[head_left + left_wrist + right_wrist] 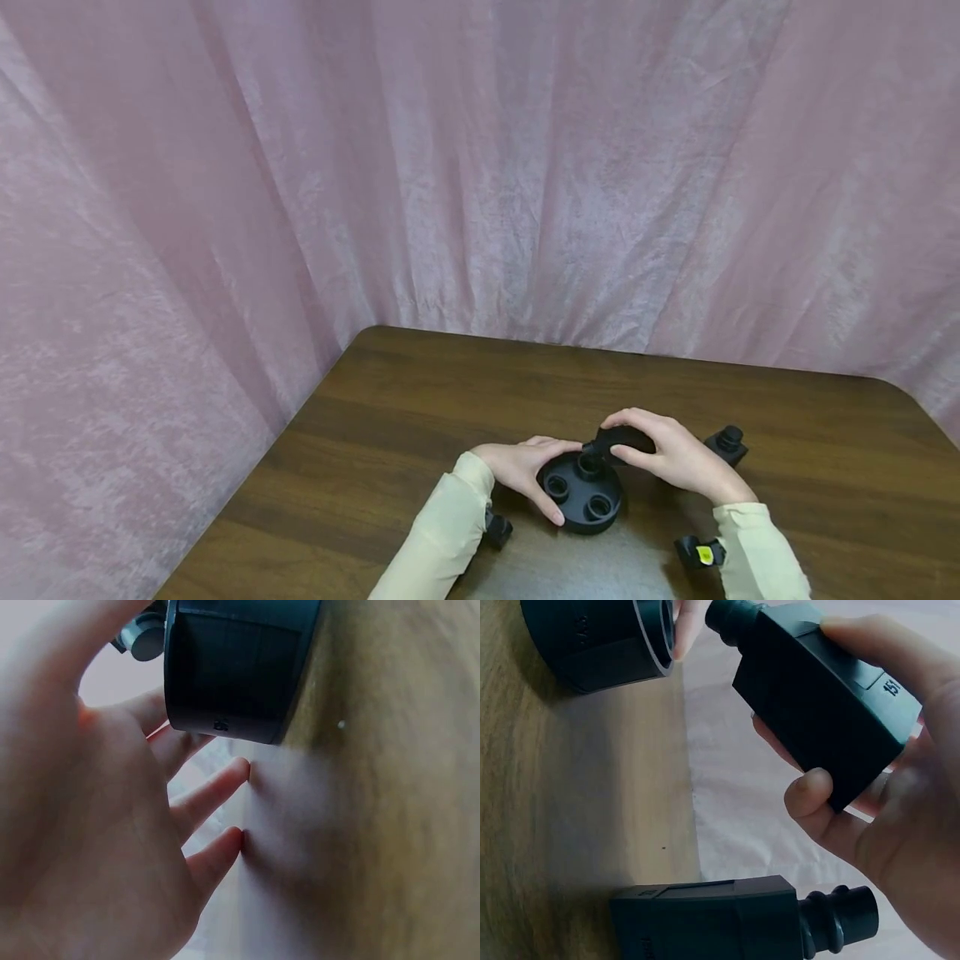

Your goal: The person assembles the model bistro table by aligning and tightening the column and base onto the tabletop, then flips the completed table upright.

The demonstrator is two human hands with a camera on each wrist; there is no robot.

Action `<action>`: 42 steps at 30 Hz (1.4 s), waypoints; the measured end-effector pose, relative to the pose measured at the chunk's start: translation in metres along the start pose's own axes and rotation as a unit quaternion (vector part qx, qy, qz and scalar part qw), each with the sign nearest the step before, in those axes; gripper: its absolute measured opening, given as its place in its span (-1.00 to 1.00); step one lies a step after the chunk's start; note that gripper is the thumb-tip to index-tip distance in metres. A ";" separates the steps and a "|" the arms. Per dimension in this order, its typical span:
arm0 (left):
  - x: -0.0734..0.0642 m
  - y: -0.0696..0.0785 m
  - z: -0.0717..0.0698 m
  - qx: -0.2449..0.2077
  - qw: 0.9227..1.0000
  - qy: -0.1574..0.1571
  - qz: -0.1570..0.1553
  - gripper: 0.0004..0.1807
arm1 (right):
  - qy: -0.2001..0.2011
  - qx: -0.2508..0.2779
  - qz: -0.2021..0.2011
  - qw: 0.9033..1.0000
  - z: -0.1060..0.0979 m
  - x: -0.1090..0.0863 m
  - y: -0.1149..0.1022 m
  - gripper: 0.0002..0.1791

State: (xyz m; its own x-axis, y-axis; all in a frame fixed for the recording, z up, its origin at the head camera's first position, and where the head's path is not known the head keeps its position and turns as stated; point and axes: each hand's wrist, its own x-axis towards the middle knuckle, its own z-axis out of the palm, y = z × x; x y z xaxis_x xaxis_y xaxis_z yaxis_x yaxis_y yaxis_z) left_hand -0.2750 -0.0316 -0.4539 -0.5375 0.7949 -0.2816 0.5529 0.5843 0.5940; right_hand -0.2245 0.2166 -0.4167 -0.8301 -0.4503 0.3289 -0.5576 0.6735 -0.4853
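Note:
A round black base point(574, 510) with three raised ring-shaped sockets sits on the table. My left hand point(522, 468) holds it from the left, thumb at the near side and index finger along the far side. In the left wrist view the other fingertips touch the tabletop beside the base point(232, 675). My right hand point(678, 452) grips a black rectangular block point(825, 697) with a threaded neck and white number markings. The block is tilted, its neck pointing left, and in the head view the neck overlaps the far socket.
Another black block point(726, 450) with a threaded neck stands upright on the brown wooden table point(420, 392), just right of my right hand. Pink curtains point(480, 167) hang behind the table and on the left. Both wrists carry small black devices.

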 end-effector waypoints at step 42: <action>0.002 0.000 0.002 -0.003 1.000 0.014 -0.002 0.05 | -0.011 0.043 -0.022 0.999 -0.002 0.000 -0.005 -0.56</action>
State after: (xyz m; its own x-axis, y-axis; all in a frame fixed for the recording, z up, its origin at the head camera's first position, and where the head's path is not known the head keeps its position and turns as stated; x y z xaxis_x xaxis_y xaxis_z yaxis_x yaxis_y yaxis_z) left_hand -0.2748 -0.0303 -0.4559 -0.5580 0.7873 -0.2623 0.5464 0.5865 0.5978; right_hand -0.2217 0.2142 -0.4123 -0.8037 -0.4922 0.3345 -0.5916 0.5997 -0.5388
